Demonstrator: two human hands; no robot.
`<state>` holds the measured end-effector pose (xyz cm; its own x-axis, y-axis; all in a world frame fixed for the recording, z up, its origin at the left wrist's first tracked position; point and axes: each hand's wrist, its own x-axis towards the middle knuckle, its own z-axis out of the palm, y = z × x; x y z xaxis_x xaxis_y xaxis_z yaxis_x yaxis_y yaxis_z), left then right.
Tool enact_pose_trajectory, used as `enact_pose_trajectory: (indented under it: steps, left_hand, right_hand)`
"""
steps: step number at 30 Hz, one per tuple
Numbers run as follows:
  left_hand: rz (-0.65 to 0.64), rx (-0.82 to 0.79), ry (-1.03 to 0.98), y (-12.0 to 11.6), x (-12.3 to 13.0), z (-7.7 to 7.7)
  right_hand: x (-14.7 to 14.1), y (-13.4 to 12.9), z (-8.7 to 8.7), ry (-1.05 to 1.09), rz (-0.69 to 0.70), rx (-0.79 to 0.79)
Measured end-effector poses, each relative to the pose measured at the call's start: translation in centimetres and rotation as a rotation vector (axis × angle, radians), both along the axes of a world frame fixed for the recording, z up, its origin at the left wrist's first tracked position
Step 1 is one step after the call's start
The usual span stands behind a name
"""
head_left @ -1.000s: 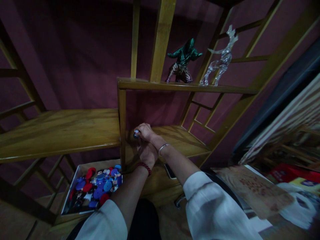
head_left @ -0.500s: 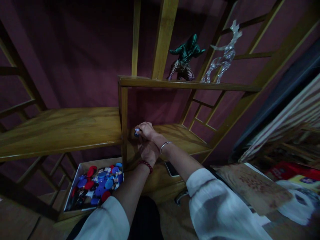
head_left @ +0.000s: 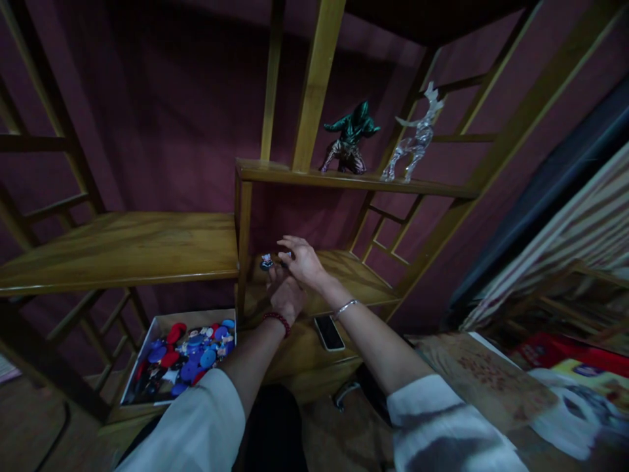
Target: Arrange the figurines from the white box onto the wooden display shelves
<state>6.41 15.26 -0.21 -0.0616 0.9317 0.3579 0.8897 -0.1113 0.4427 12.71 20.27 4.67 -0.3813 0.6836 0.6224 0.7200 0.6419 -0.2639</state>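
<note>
A small figurine (head_left: 266,261) with a white top and a dark round base stands on the lower shelf near the upright post. Just right of it, a second small figurine (head_left: 286,256) shows partly behind my right hand (head_left: 303,263). That hand is open, with thumb and fingers apart around the second figurine. Below it, my left hand (head_left: 287,296) reaches towards the two figurines, its fingers loosely extended and partly covered by my right hand. Whether its fingertips touch either figurine is hidden.
A box (head_left: 132,373) of red and blue pieces stands at lower left. A phone (head_left: 329,332) lies beside my right wrist. Above, a green figure (head_left: 350,141) and a clear deer ornament (head_left: 411,144) stand on the upper shelf (head_left: 275,173). An upright post (head_left: 243,242) divides the shelves.
My hands have moved apart and my right fingers have spread. The first figurine, previously at my fingers, now stands free on the shelf, and a second one shows. The view has shifted slightly.
</note>
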Motion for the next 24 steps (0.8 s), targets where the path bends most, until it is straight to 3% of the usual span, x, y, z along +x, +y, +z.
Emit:
enact_pose_trajectory:
  steps: [6,11,17,24]
  left_hand:
    - [-0.042,0.172,0.029,-2.0,-0.1,0.2]
    - [-0.142,0.165,-0.014,-4.0,-0.4,-0.2]
    - [-0.237,0.194,-0.073,-5.7,-1.6,-2.3]
    - [-0.332,0.274,-0.158,-7.7,-3.7,-4.3]
  right_hand:
    - [1.7,-3.9,-0.5,0.153,0.027,0.041]
    - [1.2,-7.1,-1.9,0.262,0.08,0.049]
    - [-0.6,-10.9,-3.8,0.364,0.159,0.048]
    - [-2.4,-14.2,-5.2,0.381,0.161,-0.003]
